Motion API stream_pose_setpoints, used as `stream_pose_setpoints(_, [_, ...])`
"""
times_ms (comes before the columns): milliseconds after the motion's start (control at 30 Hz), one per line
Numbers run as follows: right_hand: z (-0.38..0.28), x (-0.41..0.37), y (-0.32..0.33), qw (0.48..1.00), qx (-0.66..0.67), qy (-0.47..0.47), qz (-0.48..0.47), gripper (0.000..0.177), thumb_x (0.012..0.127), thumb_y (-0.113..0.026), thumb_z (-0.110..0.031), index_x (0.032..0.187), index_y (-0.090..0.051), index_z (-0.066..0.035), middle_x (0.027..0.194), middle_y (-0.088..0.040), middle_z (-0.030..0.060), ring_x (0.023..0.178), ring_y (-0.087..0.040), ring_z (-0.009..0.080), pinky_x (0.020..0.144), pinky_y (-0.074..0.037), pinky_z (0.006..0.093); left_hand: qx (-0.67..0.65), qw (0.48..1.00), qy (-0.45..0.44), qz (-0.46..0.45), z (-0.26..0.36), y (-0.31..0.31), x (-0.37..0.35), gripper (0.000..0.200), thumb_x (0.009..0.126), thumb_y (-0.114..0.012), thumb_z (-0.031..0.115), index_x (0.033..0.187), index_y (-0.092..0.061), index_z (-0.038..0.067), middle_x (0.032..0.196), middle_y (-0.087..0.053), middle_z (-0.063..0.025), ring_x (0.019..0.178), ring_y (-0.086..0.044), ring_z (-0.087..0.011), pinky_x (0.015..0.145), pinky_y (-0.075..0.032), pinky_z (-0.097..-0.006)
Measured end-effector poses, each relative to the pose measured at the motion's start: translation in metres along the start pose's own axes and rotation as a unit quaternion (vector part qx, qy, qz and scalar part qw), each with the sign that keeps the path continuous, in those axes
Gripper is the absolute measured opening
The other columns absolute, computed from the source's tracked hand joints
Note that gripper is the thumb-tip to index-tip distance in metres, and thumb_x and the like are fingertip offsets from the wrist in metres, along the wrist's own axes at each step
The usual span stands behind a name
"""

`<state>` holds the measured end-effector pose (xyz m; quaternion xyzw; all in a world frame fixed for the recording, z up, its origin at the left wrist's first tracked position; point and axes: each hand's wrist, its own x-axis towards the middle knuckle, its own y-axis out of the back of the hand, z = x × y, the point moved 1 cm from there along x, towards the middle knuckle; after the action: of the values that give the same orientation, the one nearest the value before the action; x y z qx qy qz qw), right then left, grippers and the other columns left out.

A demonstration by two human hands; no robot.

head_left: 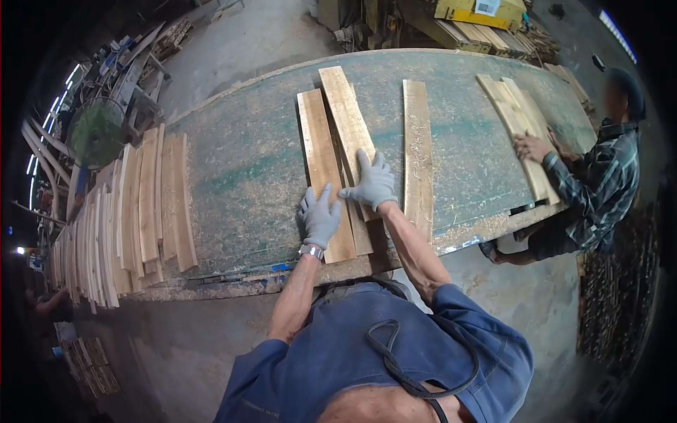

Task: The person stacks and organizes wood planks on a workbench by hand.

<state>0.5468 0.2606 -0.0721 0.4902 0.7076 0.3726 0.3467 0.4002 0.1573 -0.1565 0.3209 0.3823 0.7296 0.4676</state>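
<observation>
My left hand (pixel 321 217), in a grey glove, lies with its fingers apart on the lower part of a wooden board (pixel 319 137). My right hand (pixel 371 182), also gloved, is spread over the lower end of a lighter board (pixel 344 102), its thumb reaching toward the left board. Part of another board (pixel 360 229) shows between and beneath these two. To the right, a separate board (pixel 417 141) with shavings on it lies lengthwise. All rest on the worn green table (pixel 247 134).
Many boards (pixel 148 197) lie side by side on the table's left end. At the right, a co-worker (pixel 599 169) in a checked shirt has both hands on boards (pixel 504 113). A yellow machine (pixel 479 13) stands beyond the far edge.
</observation>
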Motion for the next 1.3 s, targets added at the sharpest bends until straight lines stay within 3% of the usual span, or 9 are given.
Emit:
stream_pose_setpoints(100, [0.021, 0.009, 0.006, 0.985, 0.171, 0.026, 0.001, 0.088, 0.066, -0.080, -0.030, 0.142, -0.039, -0.013, 0.126, -0.050, 0.0254, 0.107, -0.059, 0.0410, 0.088, -0.052, 0.0423, 0.017, 1.000, 0.007, 0.010, 0.005, 0.002, -0.006, 0.054, 0.087, -0.059, 0.039, 0.139, -0.052, 0.026, 0.148, -0.034, -0.0239, 0.134, -0.033, -0.0419, 0.106, -0.030, -0.0555])
stream_pose_setpoints(233, [0.090, -0.026, 0.051, 0.569, 0.797, -0.022, -0.203, 0.085, 0.074, -0.072, -0.027, 0.141, -0.032, 0.009, 0.115, -0.057, 0.0291, 0.098, -0.066, 0.0342, 0.080, -0.059, 0.0337, 0.023, 0.999, 0.006, 0.027, 0.005, 0.002, -0.008, 0.055, 0.086, -0.059, 0.039, 0.139, -0.052, 0.026, 0.147, -0.035, -0.0236, 0.133, -0.035, -0.0413, 0.107, -0.030, -0.0553])
stream_pose_setpoints(400, [0.145, -0.087, 0.076, 0.475, 0.854, 0.091, -0.193, 0.095, 0.070, -0.076, -0.030, 0.139, -0.029, 0.015, 0.117, -0.055, 0.0346, 0.100, -0.066, 0.0381, 0.084, -0.060, 0.0372, 0.027, 0.999, 0.021, 0.022, 0.006, 0.002, 0.002, 0.060, 0.086, -0.060, 0.044, 0.139, -0.051, 0.019, 0.145, -0.040, -0.0240, 0.129, -0.038, -0.0411, 0.106, -0.032, -0.0544])
stream_pose_setpoints(567, [0.268, -0.088, 0.111, 0.839, 0.535, 0.004, 0.102, 0.079, 0.078, -0.069, -0.025, 0.143, -0.036, 0.005, 0.132, -0.055, 0.0231, 0.122, -0.055, 0.0363, 0.102, -0.046, 0.0411, 0.064, 0.991, 0.109, 0.037, 0.028, 0.006, 0.030, 0.074, 0.085, -0.059, 0.056, 0.144, -0.043, 0.013, 0.143, -0.044, -0.0199, 0.124, -0.043, -0.0405, 0.102, -0.037, -0.0515])
stream_pose_setpoints(633, [0.295, -0.080, 0.093, 0.957, 0.153, -0.058, 0.240, 0.070, 0.087, -0.061, -0.032, 0.145, -0.038, 0.000, 0.139, -0.051, 0.0187, 0.132, -0.045, 0.0358, 0.110, -0.034, 0.0426, 0.090, 0.989, 0.121, 0.010, 0.039, 0.003, 0.038, 0.078, 0.086, -0.057, 0.060, 0.146, -0.039, 0.014, 0.144, -0.044, -0.0165, 0.122, -0.045, -0.0398, 0.100, -0.038, -0.0496])
stream_pose_setpoints(767, [0.257, -0.072, 0.068, 0.948, -0.115, -0.184, 0.234, 0.074, 0.083, -0.063, -0.048, 0.141, -0.046, -0.005, 0.141, -0.046, 0.0208, 0.124, -0.045, 0.0417, 0.105, -0.036, 0.0484, 0.107, 0.990, 0.095, 0.010, 0.057, -0.019, 0.042, 0.080, 0.085, -0.056, 0.061, 0.147, -0.037, 0.014, 0.145, -0.043, -0.0164, 0.119, -0.046, -0.0377, 0.099, -0.038, -0.0506])
stream_pose_setpoints(1067, [0.273, -0.065, 0.064, 0.953, -0.151, -0.038, 0.260, 0.055, 0.086, -0.059, -0.044, 0.130, -0.058, -0.011, 0.127, -0.054, 0.0250, 0.110, -0.052, 0.0446, 0.095, -0.043, 0.0506, 0.071, 0.997, 0.008, -0.038, 0.170, -0.070, 0.040, 0.076, 0.085, -0.058, 0.052, 0.145, -0.039, 0.009, 0.140, -0.042, -0.0211, 0.119, -0.045, -0.0383, 0.101, -0.037, -0.0506])
stream_pose_setpoints(1267, [0.334, -0.038, 0.135, 0.926, -0.294, -0.179, 0.155, 0.056, 0.089, -0.053, -0.056, 0.125, -0.064, -0.016, 0.117, -0.064, 0.0225, 0.109, -0.059, 0.0412, 0.089, -0.047, 0.0538, -0.388, 0.847, -0.234, -0.278, 0.193, -0.129, 0.079, 0.087, 0.080, -0.071, 0.050, 0.145, -0.039, 0.003, 0.149, -0.041, -0.0191, 0.137, -0.039, -0.0331, 0.114, -0.031, -0.0407])
stream_pose_setpoints(1300, [0.333, -0.039, 0.136, 0.911, -0.308, -0.168, 0.215, 0.057, 0.090, -0.052, -0.057, 0.124, -0.065, -0.013, 0.121, -0.062, 0.0231, 0.112, -0.058, 0.0399, 0.093, -0.046, 0.0498, -0.296, 0.876, -0.275, -0.263, 0.197, -0.091, 0.086, 0.080, 0.083, -0.068, 0.050, 0.146, -0.041, 0.008, 0.148, -0.042, -0.0181, 0.136, -0.040, -0.0321, 0.112, -0.033, -0.0409])
